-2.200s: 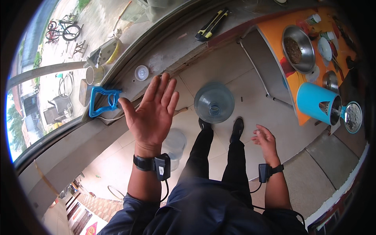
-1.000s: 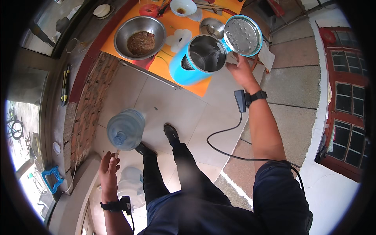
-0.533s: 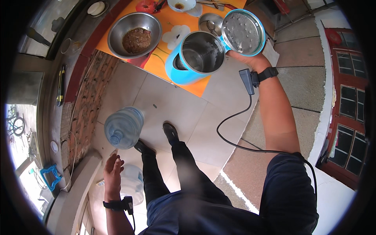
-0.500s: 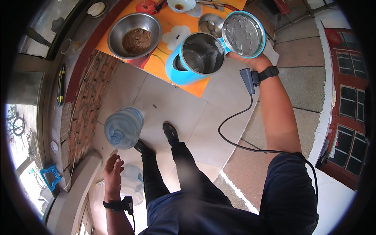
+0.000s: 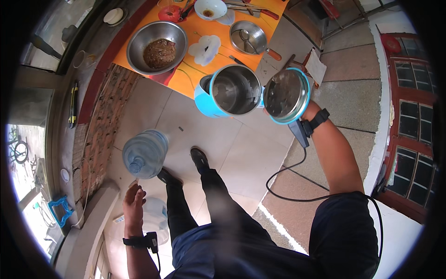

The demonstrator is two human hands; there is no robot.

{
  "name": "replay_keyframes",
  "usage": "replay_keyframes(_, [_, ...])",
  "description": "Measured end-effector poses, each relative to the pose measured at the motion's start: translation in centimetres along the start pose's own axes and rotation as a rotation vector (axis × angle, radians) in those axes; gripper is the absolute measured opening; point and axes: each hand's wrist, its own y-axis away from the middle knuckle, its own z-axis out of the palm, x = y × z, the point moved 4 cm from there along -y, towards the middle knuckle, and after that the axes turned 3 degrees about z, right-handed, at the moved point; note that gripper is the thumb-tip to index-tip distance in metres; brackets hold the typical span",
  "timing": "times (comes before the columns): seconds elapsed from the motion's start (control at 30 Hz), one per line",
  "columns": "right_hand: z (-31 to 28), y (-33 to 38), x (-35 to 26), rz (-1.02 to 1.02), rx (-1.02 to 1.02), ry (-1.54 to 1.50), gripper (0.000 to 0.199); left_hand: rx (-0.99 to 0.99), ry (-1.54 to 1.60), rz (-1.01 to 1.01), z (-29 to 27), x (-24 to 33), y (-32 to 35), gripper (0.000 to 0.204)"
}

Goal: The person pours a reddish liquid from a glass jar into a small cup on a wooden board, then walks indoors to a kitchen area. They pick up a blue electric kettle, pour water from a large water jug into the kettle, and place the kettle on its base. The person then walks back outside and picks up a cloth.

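Note:
My right hand (image 5: 312, 110) is closed around the handle of a blue electric kettle (image 5: 205, 102), though the handle and most of the fingers are hidden behind the raised lid (image 5: 287, 95). The kettle's steel inside faces me, wet-looking, and its body overlaps the table's near edge. Down at the lower left hangs my left hand (image 5: 134, 206), fingers loosely bent and nothing visible in them. It is nearest to a large blue water jug (image 5: 145, 153) on the floor; a second clear jug (image 5: 155, 216) stands beside that hand.
On the orange-covered table (image 5: 183, 86) are a steel bowl (image 5: 139, 44) of brown food, a small pan (image 5: 251, 37) with a wooden handle, a white bowl (image 5: 211, 7) and a red tomato-like thing (image 5: 170, 13). A brick wall (image 5: 100, 114) borders the left. A dark cable trails from my right wrist.
My right hand has drawn the kettle back toward me, off most of the table. Its lid has tilted and dropped lower, uncovering the small pan. My left hand stays where it was.

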Motion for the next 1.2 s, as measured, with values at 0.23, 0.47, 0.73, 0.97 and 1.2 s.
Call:
replay_keyframes(0.23, [9.0,3.4,0.2,-0.037,0.128,0.536,0.059,-0.013,-0.039,0.055,-2.6,-1.8,-1.2,0.039])
replay_keyframes(0.47, [15.1,10.0,8.1,0.041,0.273,0.034,0.062,-0.049,-0.278,0.348,-3.7,-0.8,-4.0,0.034])
replay_keyframes(0.73, [27.3,14.6,14.3,0.09,0.368,-0.34,0.059,-0.097,-0.654,0.664,-4.5,-0.1,-8.4,0.027])
replay_keyframes(0.97, [34.2,15.8,24.4,0.046,0.432,-0.328,0.062,-0.007,-0.899,0.618,-6.7,-0.8,-11.7,0.044])
replay_keyframes(1.2, [36.4,12.1,30.3,0.039,0.479,-0.368,0.05,0.042,-1.106,0.855,-3.0,-2.0,-11.1,0.054])
